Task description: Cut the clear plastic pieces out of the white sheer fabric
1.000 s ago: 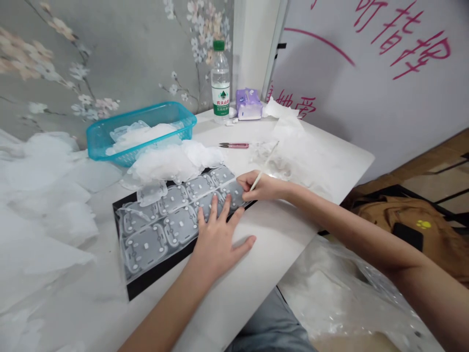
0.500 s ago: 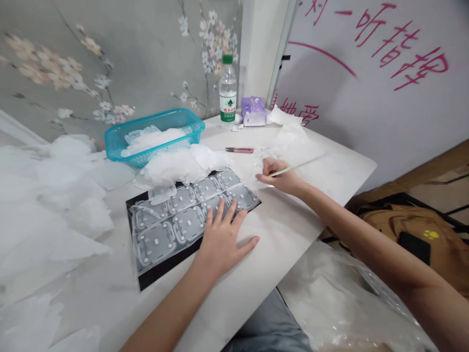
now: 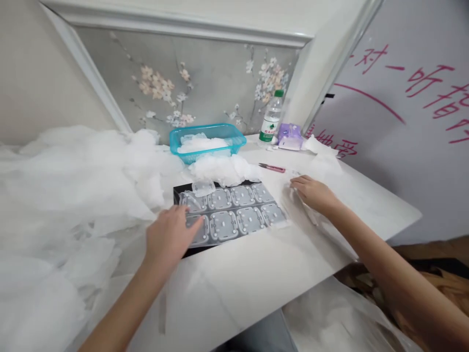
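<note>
My left hand point(image 3: 170, 232) rests over the left end of a grey sheet of rounded square moulded pieces point(image 3: 223, 222), its thumb and fingers apart. The sheet lies on a black board point(image 3: 200, 251), and one loose translucent piece point(image 3: 203, 187) overlaps its back edge. At the right, my right hand point(image 3: 313, 193) is low over the table, palm down with fingers stretched to the left. A thin pale stick point(image 3: 309, 212), blurred, shows just under this hand and slants toward the front edge. Red-handled thread snips point(image 3: 271, 167) lie behind the sheet.
A blue plastic basket point(image 3: 208, 129) holding white pieces stands at the back, with more white sheets point(image 3: 223, 168) before it. White film point(image 3: 80, 176) is heaped on the left. A water bottle point(image 3: 270, 120) and purple tissue pack point(image 3: 289, 137) stand near the wall.
My left hand has moved from the middle of the sheet to its left end. The right hand has turned palm down, and the stick now slants toward the front. The camera view has shifted left.
</note>
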`<control>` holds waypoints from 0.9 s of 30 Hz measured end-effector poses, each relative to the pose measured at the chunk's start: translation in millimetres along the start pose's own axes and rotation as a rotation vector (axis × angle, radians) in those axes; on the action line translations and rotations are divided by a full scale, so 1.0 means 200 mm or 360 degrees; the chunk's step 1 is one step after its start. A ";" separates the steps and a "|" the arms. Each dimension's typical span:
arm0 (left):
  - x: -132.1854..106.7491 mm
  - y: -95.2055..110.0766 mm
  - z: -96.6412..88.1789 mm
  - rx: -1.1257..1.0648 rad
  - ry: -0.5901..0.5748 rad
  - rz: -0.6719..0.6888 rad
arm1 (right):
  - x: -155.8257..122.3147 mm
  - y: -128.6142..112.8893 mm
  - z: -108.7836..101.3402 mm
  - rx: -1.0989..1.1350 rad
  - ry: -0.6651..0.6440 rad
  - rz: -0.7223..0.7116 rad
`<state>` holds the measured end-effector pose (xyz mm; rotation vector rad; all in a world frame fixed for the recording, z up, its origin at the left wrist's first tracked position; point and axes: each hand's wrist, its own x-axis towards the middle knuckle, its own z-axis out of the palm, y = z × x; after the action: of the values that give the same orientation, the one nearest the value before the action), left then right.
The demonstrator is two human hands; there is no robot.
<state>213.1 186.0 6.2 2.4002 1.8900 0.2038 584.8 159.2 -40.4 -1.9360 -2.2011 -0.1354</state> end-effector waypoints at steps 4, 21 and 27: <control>0.02 -0.18 0.04 -0.0254 -0.0067 -0.0224 | 0.18 -0.41 -0.01 0.0296 0.0431 -0.0181; -0.03 -0.13 0.21 -0.2457 -0.0095 -0.0786 | 0.32 -1.09 0.23 0.1267 0.0359 -0.0788; -0.03 -0.11 0.20 -0.2394 -0.0023 -0.0617 | 0.34 -1.09 0.21 0.1399 0.0367 -0.0636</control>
<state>197.7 186.7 -36.4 0.9932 1.2446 1.0631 356.6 203.7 -52.1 -0.9565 -1.9603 0.4513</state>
